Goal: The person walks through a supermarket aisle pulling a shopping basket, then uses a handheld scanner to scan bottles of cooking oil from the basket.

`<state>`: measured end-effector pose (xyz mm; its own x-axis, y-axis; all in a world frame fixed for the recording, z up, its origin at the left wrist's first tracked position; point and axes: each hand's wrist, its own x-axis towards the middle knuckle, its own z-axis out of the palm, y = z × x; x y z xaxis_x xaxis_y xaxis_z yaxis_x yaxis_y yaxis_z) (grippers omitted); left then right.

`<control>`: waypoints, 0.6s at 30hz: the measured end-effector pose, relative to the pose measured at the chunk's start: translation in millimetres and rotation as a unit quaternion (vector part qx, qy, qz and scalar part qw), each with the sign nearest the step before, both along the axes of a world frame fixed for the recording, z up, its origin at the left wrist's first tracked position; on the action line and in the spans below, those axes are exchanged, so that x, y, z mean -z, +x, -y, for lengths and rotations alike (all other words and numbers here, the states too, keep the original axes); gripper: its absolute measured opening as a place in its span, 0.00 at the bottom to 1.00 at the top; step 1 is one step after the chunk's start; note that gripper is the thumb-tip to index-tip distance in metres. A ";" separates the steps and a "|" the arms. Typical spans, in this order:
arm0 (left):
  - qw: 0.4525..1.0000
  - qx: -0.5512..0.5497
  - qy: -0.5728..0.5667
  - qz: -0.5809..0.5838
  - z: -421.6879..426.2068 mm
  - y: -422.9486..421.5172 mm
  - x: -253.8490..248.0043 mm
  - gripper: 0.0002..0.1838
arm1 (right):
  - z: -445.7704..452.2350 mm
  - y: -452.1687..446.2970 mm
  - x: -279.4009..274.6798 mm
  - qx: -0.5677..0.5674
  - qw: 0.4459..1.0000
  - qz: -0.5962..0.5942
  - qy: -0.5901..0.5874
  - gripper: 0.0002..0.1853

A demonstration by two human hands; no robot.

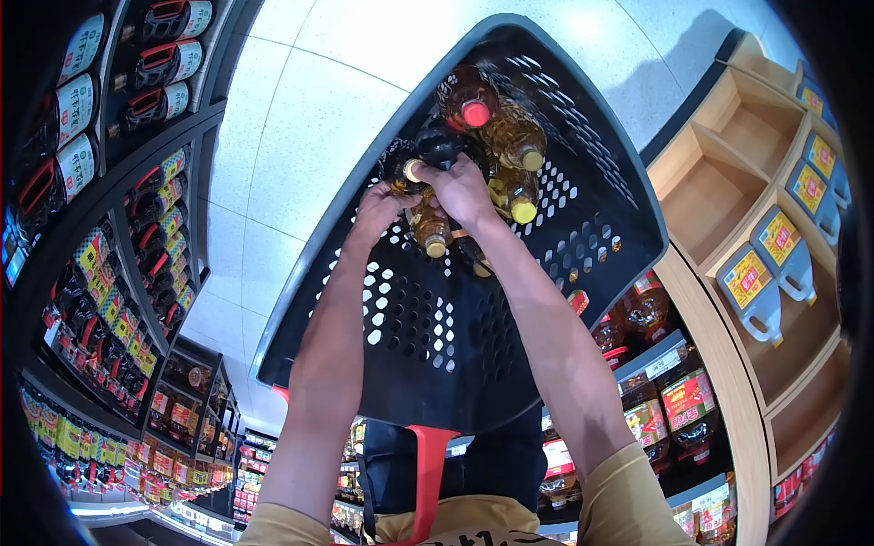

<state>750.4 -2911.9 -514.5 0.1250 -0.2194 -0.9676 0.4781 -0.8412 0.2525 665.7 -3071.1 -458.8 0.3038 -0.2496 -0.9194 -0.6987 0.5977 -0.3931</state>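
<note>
Both my hands are down inside a black perforated shopping basket [401, 382], near its far end. My right hand [462, 193] is closed at the neck of a bottle, its thumb against the pale cap [412, 171]. My left hand [382, 209] is closed on the same bottle lower down; the fingers partly hide its body. Around them lie several oil bottles: one with a red cap [475, 113], one with a cream cap [532, 160], one with a yellow cap [523, 211], and another oil bottle [431, 233] just below my hands. A dark round-topped item [439, 144] sits beyond my right fingers.
A red handle [431, 478] rises from the basket's near side. At left, shelves hold dark jugs with red handles [164, 64] and labelled bottles [100, 282]. Wooden bins [701, 182] at right hold grey-blue jugs with yellow labels [748, 280]. Pale floor tiles [273, 155] lie beyond.
</note>
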 end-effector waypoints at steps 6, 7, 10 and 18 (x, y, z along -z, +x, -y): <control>0.995 -0.075 -0.058 0.036 10.8 -7.2 -30.1 0.10 | 6.4 -0.8 -17.1 0.036 0.999 0.016 0.000 0.18; 0.994 -0.072 -0.067 0.038 8.5 -10.5 -33.0 0.10 | 8.4 -2.0 -21.9 0.031 0.999 0.019 -0.002 0.18; 0.994 -0.053 -0.083 0.043 6.4 -10.7 -48.5 0.12 | 13.5 -11.0 -35.1 0.038 0.999 0.017 0.001 0.19; 0.993 0.028 -0.058 0.095 23.5 -15.8 -153.1 0.15 | 35.2 -39.3 -120.9 0.055 0.995 0.080 0.014 0.18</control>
<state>734.6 -2935.4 -361.5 0.2883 -0.3403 -0.8950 0.3656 -0.8248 0.4314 626.4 -3106.3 -337.8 0.4190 -0.2646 -0.8686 -0.5575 0.6800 -0.4761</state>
